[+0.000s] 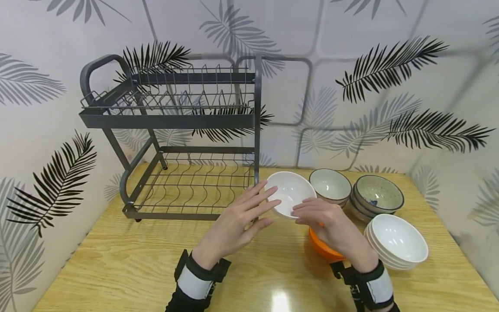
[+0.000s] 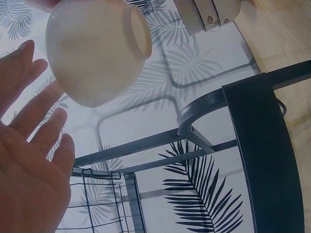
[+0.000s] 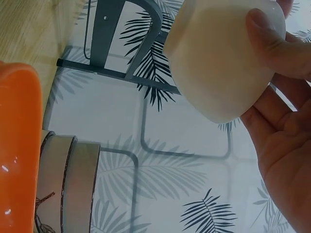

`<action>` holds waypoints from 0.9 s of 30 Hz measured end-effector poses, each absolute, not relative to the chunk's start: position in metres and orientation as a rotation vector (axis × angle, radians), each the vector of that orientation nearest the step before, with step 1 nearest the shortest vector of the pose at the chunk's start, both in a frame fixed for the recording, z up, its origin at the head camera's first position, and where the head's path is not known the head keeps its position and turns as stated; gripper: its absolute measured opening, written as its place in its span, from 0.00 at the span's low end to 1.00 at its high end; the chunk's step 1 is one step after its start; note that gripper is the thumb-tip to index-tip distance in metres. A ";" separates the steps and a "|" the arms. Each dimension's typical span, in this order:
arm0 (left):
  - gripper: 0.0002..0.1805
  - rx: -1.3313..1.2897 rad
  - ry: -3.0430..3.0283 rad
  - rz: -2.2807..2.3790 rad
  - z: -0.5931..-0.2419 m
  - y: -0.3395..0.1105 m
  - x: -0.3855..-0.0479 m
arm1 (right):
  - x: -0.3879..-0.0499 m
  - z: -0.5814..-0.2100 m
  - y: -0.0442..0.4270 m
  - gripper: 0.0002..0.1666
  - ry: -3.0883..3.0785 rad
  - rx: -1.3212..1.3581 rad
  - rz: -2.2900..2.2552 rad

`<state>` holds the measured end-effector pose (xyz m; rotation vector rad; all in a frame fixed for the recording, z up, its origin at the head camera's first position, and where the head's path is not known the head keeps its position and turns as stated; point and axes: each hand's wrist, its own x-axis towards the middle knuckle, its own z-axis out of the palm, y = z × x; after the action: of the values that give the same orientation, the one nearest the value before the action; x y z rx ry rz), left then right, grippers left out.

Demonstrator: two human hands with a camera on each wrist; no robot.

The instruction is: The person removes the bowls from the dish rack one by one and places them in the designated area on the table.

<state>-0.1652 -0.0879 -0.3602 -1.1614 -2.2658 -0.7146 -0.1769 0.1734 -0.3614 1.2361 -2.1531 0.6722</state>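
Observation:
A small white bowl [image 1: 290,193] is held above the table, tilted so that its inside faces the head camera. My right hand [image 1: 325,221] grips it at the lower right of the rim; the right wrist view shows the thumb [image 3: 272,46] on the outer wall. On the other side is my left hand [image 1: 238,216], its fingers spread and fairly straight. Those fingers overlap the bowl's left edge in the head view, and whether they touch it I cannot tell. From the left wrist, the bowl's outer side [image 2: 92,53] and foot are visible.
A dark two-tier dish rack [image 1: 175,121] stands at the left, against the patterned wall. To the right are a stack of pale bowls [image 1: 330,184], a stack of speckled bowls [image 1: 380,193], stacked white bowls [image 1: 399,240] and an orange bowl [image 1: 321,247], partly behind my right hand.

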 end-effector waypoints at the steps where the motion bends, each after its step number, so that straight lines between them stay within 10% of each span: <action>1: 0.24 -1.160 -2.264 -0.718 -0.360 -0.088 -0.165 | -0.177 -0.362 0.174 0.21 -2.167 1.230 0.673; 19: 0.25 -1.156 -2.242 -0.742 -0.359 -0.093 -0.167 | -0.179 -0.368 0.194 0.15 -2.116 1.191 0.653; 27: 0.25 -1.157 -2.253 -0.730 -0.358 -0.093 -0.165 | -0.167 -0.367 0.220 0.29 -2.164 1.136 0.695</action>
<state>-0.1653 -0.0930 -0.3582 -1.1570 -2.2535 -0.7296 -0.1666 0.2198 -0.3671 1.1360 -2.1639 0.6948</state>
